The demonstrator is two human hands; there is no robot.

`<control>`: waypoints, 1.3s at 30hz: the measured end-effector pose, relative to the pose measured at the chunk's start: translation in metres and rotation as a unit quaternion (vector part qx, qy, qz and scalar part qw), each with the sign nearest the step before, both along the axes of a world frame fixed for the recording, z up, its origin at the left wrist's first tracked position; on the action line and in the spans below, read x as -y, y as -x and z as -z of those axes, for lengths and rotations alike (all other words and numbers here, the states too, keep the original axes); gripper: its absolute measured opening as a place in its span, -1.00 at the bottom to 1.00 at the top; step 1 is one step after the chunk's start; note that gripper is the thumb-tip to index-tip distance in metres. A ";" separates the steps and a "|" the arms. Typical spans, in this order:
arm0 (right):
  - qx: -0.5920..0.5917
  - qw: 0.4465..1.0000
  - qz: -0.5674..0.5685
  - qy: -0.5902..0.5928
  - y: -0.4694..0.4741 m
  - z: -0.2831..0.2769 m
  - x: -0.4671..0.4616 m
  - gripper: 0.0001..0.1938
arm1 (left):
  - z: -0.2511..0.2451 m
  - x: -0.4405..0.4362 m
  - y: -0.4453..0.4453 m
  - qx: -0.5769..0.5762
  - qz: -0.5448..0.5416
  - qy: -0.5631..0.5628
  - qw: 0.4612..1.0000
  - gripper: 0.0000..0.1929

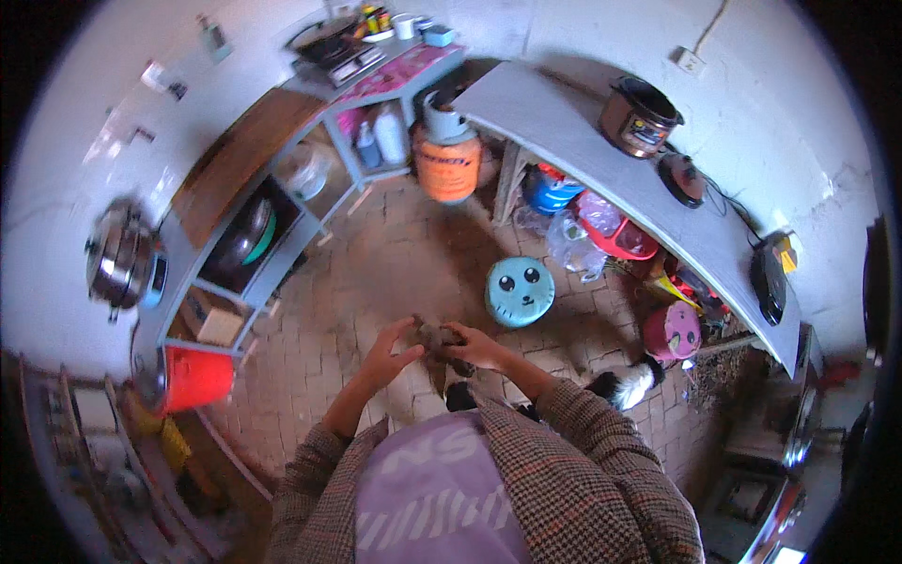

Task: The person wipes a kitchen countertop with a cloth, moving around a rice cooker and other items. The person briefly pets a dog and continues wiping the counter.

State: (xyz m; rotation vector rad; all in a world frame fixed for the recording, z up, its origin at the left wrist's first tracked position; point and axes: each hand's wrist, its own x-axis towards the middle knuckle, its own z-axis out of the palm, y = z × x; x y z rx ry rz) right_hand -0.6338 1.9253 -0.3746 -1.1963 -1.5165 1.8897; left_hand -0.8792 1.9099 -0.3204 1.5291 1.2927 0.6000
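Above the brick floor, my right hand grips a dark brown, lumpy thing, blurred and too unclear to name. My left hand is at its left side, thumb and fingers spread, tips close to its edge. Whether those tips press on it cannot be told. A light blue round stool with a cartoon face stands ahead and to the right of my hands. Just below the brown thing a dark shoe shows.
An orange gas cylinder stands between the shelf counter and a grey table. The table bears a cooker pot. Plastic bags and a pink stool lie under its edge. A black-and-white animal is at right, a red bucket at left.
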 end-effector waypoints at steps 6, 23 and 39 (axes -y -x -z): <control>0.010 0.981 -0.042 -0.187 0.007 -0.026 -0.119 -0.38 | -0.014 -0.124 -0.021 0.168 0.051 0.192 0.966 -0.48; 0.073 0.914 0.363 -0.164 0.049 -0.004 -0.295 -0.41 | -0.002 -0.434 -0.025 -0.031 0.349 0.162 0.923 -0.45; 0.091 0.898 0.427 -0.055 0.007 0.012 -0.433 -0.39 | 0.020 -0.596 -0.071 0.041 0.348 0.272 0.896 -0.55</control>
